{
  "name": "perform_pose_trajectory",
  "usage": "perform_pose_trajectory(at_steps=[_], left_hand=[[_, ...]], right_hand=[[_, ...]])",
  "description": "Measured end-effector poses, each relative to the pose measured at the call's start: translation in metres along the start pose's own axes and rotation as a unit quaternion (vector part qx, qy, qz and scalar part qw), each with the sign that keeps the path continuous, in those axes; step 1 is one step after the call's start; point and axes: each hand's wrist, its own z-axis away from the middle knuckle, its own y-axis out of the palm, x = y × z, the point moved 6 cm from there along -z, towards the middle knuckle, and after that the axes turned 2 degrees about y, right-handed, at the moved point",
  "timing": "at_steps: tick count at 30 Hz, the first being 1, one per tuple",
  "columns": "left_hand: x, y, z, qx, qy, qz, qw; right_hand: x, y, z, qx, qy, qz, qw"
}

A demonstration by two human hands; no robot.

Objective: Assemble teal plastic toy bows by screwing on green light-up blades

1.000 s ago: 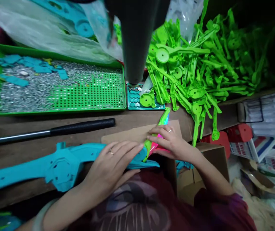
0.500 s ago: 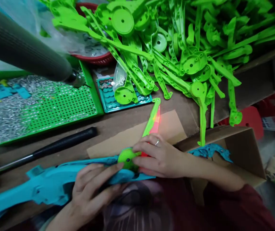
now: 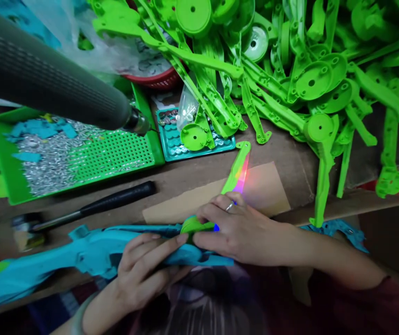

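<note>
Brown wood bench (image 3: 290, 153) w/ cardboard sheet (image 3: 262, 193)

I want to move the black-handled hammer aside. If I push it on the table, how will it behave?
The hammer is probably stiff and head-heavy: a thin metal shaft joins the dark handle to a blurred head. Pushed at the handle, it would likely pivot about the head. It lies flat on the wooden table, so it should slide, not roll far.
</note>
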Motion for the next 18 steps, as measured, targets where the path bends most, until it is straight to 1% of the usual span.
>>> perform_pose_trajectory(at_steps=[3,6,8,9,11,14,16,18], left_hand=[[-0.005,-0.006,-0.017,-0.023,0.042,0.001,0.999],[-0.001,-0.008,-0.022,-0.022,0.020,-0.013,0.999],[0.003,-0.006,-0.021,0.009,-0.008,-0.028,1.000],[0.006,-0.005,-0.021,0.026,-0.021,-0.034,0.999],[0.009,-0.005,-0.020,0.056,-0.038,-0.035,0.997],[0.012,-0.006,-0.017,0.073,-0.051,-0.026,0.996],[0.013,-0.006,-0.012,0.071,-0.067,-0.013,0.995],[0.014,-0.006,-0.005,0.059,-0.084,-0.006,0.995]], right_hand=[[-0.002,-0.003,-0.007,0.034,0.018,0.001,0.999],[-0.005,-0.004,-0.013,0.085,0.009,-0.011,0.996],[-0.008,-0.005,-0.015,0.113,-0.011,-0.029,0.993],[-0.010,-0.006,-0.015,0.117,-0.016,-0.031,0.993],[-0.015,-0.007,-0.015,0.110,-0.013,-0.013,0.994],[-0.016,-0.004,-0.015,0.099,-0.020,0.038,0.994],[-0.014,-0.001,-0.014,0.085,-0.038,0.065,0.994],[-0.010,0.001,-0.014,0.057,-0.057,0.089,0.993]])
